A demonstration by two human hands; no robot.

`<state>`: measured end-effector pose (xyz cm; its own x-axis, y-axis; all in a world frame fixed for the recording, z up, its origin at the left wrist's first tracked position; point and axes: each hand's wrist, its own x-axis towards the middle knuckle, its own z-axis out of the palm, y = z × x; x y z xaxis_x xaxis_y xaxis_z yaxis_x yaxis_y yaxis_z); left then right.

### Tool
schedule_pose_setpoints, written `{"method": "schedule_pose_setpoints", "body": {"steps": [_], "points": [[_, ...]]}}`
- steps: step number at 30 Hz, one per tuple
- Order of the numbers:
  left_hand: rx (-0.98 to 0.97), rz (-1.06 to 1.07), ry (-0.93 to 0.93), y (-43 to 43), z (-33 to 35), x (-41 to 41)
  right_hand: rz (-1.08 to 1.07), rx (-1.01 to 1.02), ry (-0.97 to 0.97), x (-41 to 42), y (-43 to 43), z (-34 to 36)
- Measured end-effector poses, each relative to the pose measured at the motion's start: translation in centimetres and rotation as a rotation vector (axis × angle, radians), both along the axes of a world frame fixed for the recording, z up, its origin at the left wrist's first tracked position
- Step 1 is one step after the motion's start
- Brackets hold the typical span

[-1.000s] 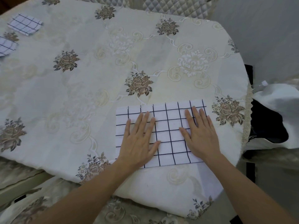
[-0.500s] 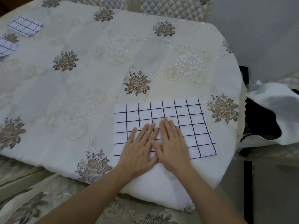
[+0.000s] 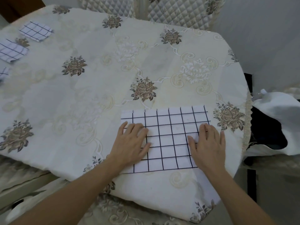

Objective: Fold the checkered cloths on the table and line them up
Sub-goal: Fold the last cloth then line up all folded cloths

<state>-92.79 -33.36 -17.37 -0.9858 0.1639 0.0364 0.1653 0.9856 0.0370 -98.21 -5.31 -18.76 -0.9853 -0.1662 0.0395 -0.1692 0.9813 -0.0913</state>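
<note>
Checkered cloth (image 3: 165, 138): flat by the near right edge of the table (image 3: 97, 88), long axis running left to right
Left hand (image 3: 131, 143): fingers straight, slightly apart, pressing its left end
Right hand (image 3: 207, 146): fingers straight, flat on its right end
Folded cloths (image 3: 36, 31): far left corner, well apart

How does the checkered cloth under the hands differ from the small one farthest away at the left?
The near cloth shows a far larger face than the small cloth, which looks folded down. The near cloth lies roughly square to the person; the small cloth sits angled. The left hand and right hand rest flat on the near cloth; nothing touches the small cloth. Both are white with dark grid lines.
</note>
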Motion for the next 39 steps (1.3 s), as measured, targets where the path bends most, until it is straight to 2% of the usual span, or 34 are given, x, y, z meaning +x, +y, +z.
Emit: {"method": "schedule_pose_setpoints", "body": {"steps": [3, 7, 11, 17, 22, 25, 28, 32, 39], "points": [[0.062, 0.051, -0.004, 1.3, -0.1, -2.5, 0.093, -0.100, 0.035, -1.8, -4.3, 0.3], [0.021, 0.020, -0.126, 1.3, -1.6, -3.8, 0.240, -0.082, -0.088, -3.5, -7.5, -1.1], [0.025, 0.052, -0.145, -0.9, -2.3, -4.0, 0.210, -0.015, -0.102, -5.0, -4.6, -1.8], [0.029, 0.050, -0.152, -4.4, -2.1, -4.2, 0.047, -0.032, -0.137, -6.6, -0.2, -1.4], [-0.018, 0.038, -0.204, -5.0, -0.9, -4.8, 0.073, 0.000, -0.213, -7.3, 0.5, -0.6], [-0.048, 0.019, -0.139, -4.5, 1.1, -6.5, 0.069, -0.012, -0.232, -7.3, 0.9, 1.1], [-0.116, -0.100, -0.031, -3.0, 3.1, -8.9, -0.014, -0.062, -0.135, -6.1, 1.6, 3.1], [-0.192, -0.420, 0.039, 1.9, 4.9, -12.1, -0.168, -0.097, -0.015, -3.2, 2.5, 4.6], [-0.212, -0.930, -0.016, 12.1, 4.6, -15.4, -0.340, -0.080, -0.061, 0.9, 3.1, 3.5]]}}
